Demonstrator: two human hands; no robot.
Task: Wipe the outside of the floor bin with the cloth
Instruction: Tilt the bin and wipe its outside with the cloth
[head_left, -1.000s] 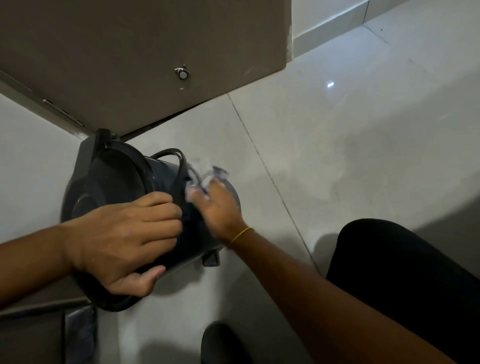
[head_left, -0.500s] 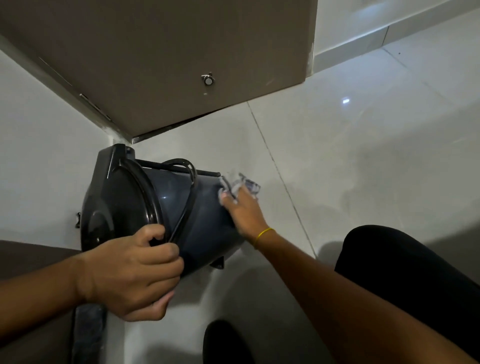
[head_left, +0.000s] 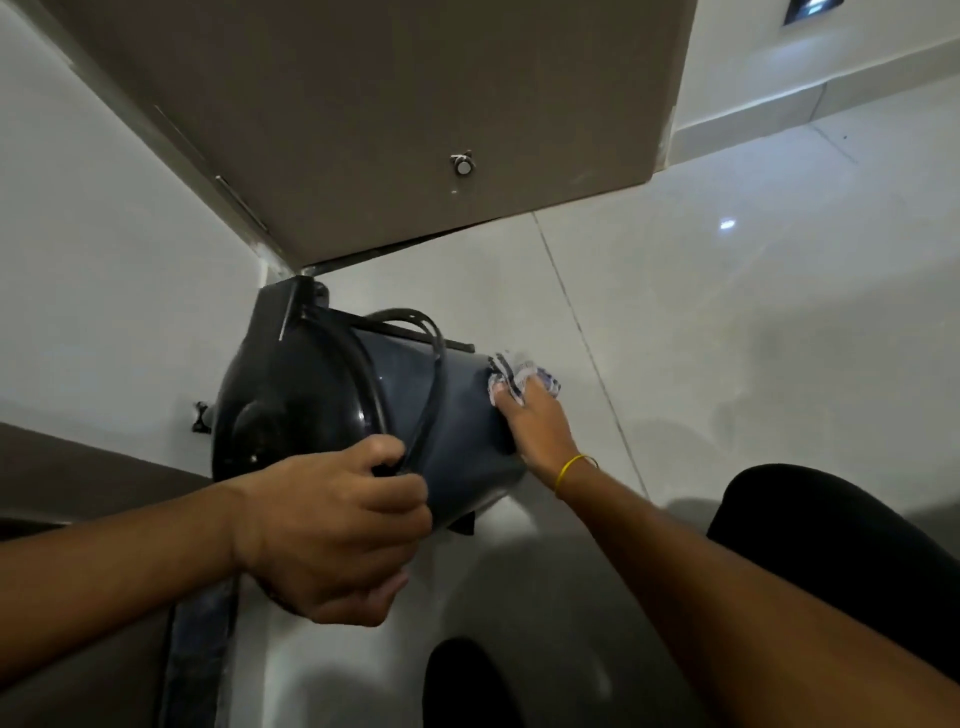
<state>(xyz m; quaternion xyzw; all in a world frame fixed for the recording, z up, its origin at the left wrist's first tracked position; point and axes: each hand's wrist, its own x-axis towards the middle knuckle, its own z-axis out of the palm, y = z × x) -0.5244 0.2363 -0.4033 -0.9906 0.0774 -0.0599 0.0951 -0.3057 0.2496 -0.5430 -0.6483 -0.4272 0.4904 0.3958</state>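
Observation:
A dark round floor bin (head_left: 457, 415) is tipped on its side on the tiled floor, lid end toward the left wall. Its thin wire handle (head_left: 431, 374) loops over the body. My left hand (head_left: 332, 525) grips the bin near the rim, fingers curled around the handle's lower end. My right hand (head_left: 540, 426) presses a white and blue checked cloth (head_left: 519, 376) against the bin's side near its base. Only the cloth's upper part shows beyond my fingers.
A brown door (head_left: 415, 114) with a small round stopper (head_left: 462, 165) stands just behind the bin. A white wall lies to the left. My dark-clothed knee (head_left: 841, 545) is at the lower right. Glossy floor tiles (head_left: 727, 322) stretch to the right.
My right hand has slid the cloth along the bin's side toward its base. My left hand shifted lower, onto the handle's end, and the bin sits a little farther from me.

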